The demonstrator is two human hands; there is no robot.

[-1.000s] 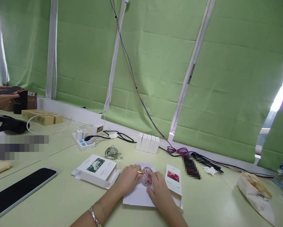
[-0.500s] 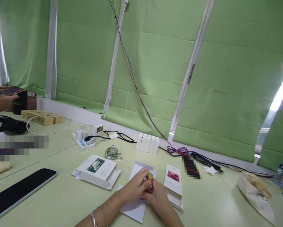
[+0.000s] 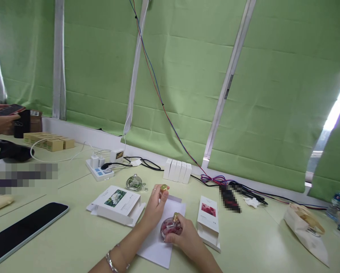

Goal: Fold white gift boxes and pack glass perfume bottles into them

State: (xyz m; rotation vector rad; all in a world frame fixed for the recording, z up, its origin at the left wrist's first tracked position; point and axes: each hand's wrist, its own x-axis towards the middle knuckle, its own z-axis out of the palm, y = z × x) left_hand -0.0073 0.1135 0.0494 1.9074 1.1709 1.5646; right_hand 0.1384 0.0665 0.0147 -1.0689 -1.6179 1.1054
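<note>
My left hand [image 3: 155, 207] pinches a small gold bottle cap [image 3: 164, 188] between thumb and fingers, raised over the white sheet or flattened card [image 3: 174, 212]. My right hand [image 3: 188, 235] grips a round glass perfume bottle [image 3: 170, 227] with pink-red contents and a gold neck on top. The bottle is just above or on the white sheet; I cannot tell which. Right of it lies an open white box [image 3: 208, 218] with a red flower picture. To the left is another open white box [image 3: 118, 204] with a white flower picture. A clear flower bottle [image 3: 134, 183] stands behind it.
Several small white boxes [image 3: 177, 170] stand in a row by the wall. A power strip [image 3: 98, 173] with chargers, a large phone [image 3: 24, 235] and a cloth pouch [image 3: 303, 231] are on the table. At far left another person's hand [image 3: 0, 123] holds a phone.
The cap has come away from the pink bottle. My left hand has moved up and left with the cap, while the bottle stays in my right hand, lower down.
</note>
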